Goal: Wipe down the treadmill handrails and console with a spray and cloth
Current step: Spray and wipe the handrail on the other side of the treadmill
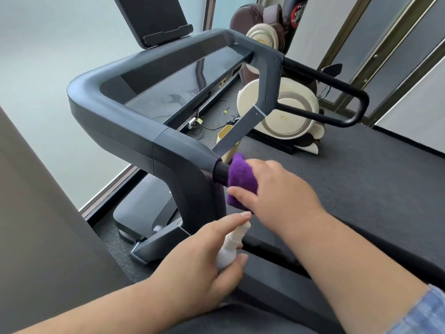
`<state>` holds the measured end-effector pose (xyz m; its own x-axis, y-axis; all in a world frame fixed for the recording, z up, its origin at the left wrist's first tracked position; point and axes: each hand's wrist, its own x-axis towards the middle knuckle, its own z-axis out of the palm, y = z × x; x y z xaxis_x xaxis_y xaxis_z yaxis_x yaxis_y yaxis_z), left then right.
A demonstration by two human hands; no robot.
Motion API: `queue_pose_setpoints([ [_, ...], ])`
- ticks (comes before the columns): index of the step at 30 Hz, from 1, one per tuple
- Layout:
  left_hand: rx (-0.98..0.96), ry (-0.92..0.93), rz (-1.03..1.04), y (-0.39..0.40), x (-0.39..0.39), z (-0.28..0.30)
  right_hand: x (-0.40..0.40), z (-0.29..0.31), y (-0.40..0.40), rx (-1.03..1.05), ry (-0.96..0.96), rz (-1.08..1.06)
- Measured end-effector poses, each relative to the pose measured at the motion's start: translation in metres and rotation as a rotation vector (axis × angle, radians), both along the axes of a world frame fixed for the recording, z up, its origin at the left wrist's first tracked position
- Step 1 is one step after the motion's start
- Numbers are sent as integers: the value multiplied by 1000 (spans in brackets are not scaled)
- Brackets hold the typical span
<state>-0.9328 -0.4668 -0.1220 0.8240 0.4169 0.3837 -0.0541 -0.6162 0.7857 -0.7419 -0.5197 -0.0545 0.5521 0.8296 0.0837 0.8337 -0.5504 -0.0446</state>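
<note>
My right hand (pixel 274 191) presses a purple cloth (pixel 240 179) around the near black handrail (pixel 221 172), just where it leaves the treadmill's grey frame (pixel 134 131). The rail behind the cloth is hidden by my hand. Lower down, my left hand (pixel 204 259) grips a small white spray bottle (pixel 232 245), index finger lying over its nozzle, which points up toward the cloth. The glossy dark console panel (pixel 183 83) stretches across the frame, with the tilted screen (pixel 154 18) above it. The far handrail loop (pixel 337 97) juts out at the right.
A cream and brown massage chair (pixel 281 109) stands beyond the treadmill. Cables and a plug strip (pixel 195 121) lie on the dark carpet under the console. A frosted window fills the left; a dark slab edge (pixel 36 213) sits at lower left.
</note>
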Motion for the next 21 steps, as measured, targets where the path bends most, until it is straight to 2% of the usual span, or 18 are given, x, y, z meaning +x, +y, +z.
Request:
queue_pose_setpoints([
  [2,0,-2,-9,3,-2,-1,8,1,-14,8,30,-53],
  [4,13,-3,4,8,-4,-3,6,0,-16,22,-18,-53],
  [9,2,-14,5,13,-6,-8,-12,-1,27,30,-86,-21],
  [14,42,-40,-15,7,-3,-4,-15,3,62,-24,11,-44],
  [17,36,-41,-29,4,-3,-3,-6,12,60,-61,146,-58],
  [21,17,-22,-55,-4,-6,0,5,24,73,-222,199,-30],
])
